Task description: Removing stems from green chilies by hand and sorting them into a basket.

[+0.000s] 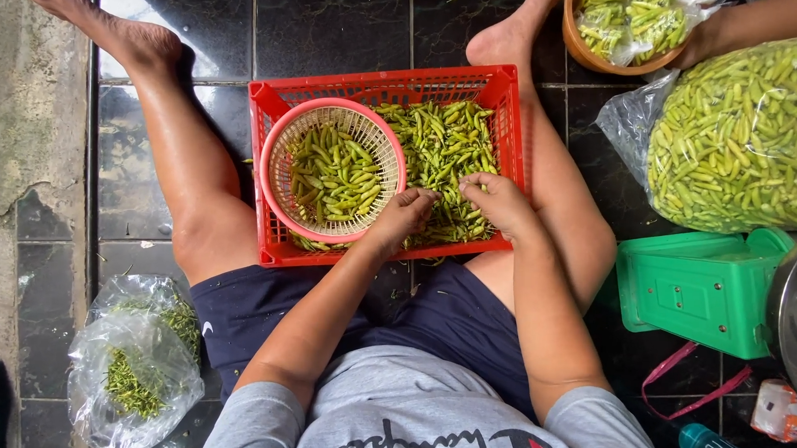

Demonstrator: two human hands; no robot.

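Your left hand (405, 217) and right hand (498, 201) sit close together over the loose green chillies (445, 151) in the red crate (386, 87) between your legs. Each grip is narrow, fingertips pinched on a chilli; can't tell if it's the same one. Pink basket (334, 173) in the crate's left half, part full of chillies, just beside your left hand. Clear bag of stems (136, 365) on the tiled floor by your left thigh. Big bag of chillies (742, 134) and green box (701, 292) to your right.
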